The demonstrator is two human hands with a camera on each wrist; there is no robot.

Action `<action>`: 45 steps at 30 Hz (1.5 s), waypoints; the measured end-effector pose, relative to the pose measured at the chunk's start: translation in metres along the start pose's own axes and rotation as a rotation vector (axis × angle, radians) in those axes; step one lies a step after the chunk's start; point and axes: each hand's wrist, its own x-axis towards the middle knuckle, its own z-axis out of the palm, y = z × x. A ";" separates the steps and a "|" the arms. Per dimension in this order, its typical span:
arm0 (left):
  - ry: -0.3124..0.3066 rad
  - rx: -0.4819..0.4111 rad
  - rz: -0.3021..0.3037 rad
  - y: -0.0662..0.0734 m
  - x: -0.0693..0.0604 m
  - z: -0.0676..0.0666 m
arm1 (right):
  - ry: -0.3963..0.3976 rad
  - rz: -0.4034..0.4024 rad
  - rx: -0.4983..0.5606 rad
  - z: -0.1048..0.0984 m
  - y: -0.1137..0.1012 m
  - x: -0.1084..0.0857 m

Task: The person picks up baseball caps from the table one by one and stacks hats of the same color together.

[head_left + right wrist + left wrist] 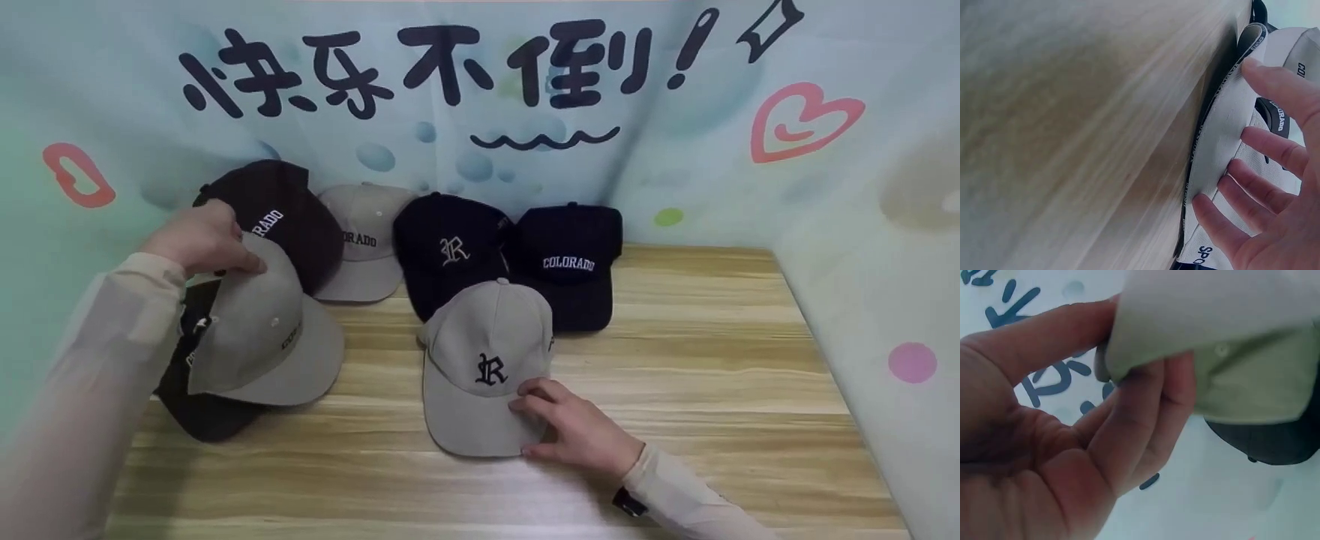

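Observation:
In the head view my left hand pinches the upper back part of a grey baseball cap at the left. That cap tilts over a dark cap, which it partly hides. The left wrist view shows the thumb and fingers about the edge of the cap fabric. My right hand touches the brim of another grey cap with a black R on its front, lying on the table. In the right wrist view, rather straight, spread fingers rest on this cap.
Behind stand a dark brown cap, a light grey cap, a navy cap with an R and a navy COLORADO cap. They line the back of the wooden table, before a printed cloth backdrop.

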 end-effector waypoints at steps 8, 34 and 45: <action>0.011 0.197 0.104 0.018 -0.001 0.016 | 0.024 -0.031 0.027 0.002 0.002 0.000; -0.340 0.227 0.735 0.070 -0.019 0.026 | -0.041 0.006 0.069 -0.007 0.000 0.002; -0.464 0.178 0.900 0.103 -0.026 0.058 | 0.051 -0.027 0.090 -0.035 0.010 -0.001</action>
